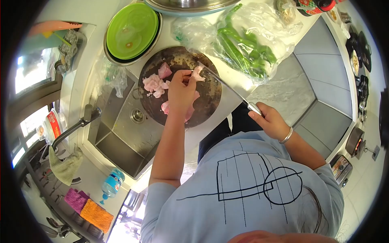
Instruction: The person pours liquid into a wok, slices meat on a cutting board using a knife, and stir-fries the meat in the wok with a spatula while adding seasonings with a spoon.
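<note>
A round dark cutting board lies across the counter's corner beside the sink. Over its middle is my left hand, fingers curled and pinching the edge of a piece of raw meat. My right hand grips the handle of a knife, whose blade reaches over the board with its tip by that piece. Left of my left hand sit a pile of cut raw meat and a pink chunk. A larger piece of meat is partly hidden under my left wrist.
Beyond the board stand a green basin and a plastic bag of green peppers. A metal sink with a faucet borders the board on the left. A detergent bottle stands beside the sink.
</note>
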`<state>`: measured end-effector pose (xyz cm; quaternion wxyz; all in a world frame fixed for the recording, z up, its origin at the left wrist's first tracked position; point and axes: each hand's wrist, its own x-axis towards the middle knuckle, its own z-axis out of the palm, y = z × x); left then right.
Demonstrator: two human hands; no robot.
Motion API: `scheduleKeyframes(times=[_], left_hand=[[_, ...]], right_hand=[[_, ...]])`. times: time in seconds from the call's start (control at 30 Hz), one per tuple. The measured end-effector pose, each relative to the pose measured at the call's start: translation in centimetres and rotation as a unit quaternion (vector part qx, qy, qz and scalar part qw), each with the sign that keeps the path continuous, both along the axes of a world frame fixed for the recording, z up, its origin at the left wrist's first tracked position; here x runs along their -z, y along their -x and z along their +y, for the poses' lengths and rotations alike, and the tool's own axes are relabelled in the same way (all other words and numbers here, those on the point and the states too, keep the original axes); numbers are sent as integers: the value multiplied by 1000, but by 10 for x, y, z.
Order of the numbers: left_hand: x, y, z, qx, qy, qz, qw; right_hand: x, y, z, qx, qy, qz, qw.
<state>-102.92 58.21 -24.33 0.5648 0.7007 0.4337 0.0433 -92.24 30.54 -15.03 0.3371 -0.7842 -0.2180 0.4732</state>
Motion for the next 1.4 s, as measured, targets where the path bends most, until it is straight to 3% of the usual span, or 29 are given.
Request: scheduleKeyframes(times=[0.07,0.17,0.27,0.47,0.57,0.77,0.97,1.17,1.4], left_hand=[[-12,-5,-4,-21,-7,-2,1000],[-59,-26,-15,9,-72,106,992],[-27,-24,-5,121,-217,120,961],[-26,-21,-6,33,-154,107,982],[-21,-16,-2,43,-159,102,981],[-15,-13,-2,-1,48,35,998],[-20,-15,-1,21,36,30,999],[-15,-22,-7,-20,57,-53,997],[-18,-23,-12,-21,40,-27,999]], right_hand=[[-1,2,-1,-3,13,2,1000],[4,5,-3,2,13,3,1000],[3,4,-3,0,15,-9,1000],[0,3,1,-3,10,-19,1000],[-3,6,12,-26,12,-18,999],[0,17,21,-19,-21,-22,999],[3,15,7,-15,20,-43,999],[7,18,1,4,10,-28,1000],[6,28,1,-14,-1,0,1000]])
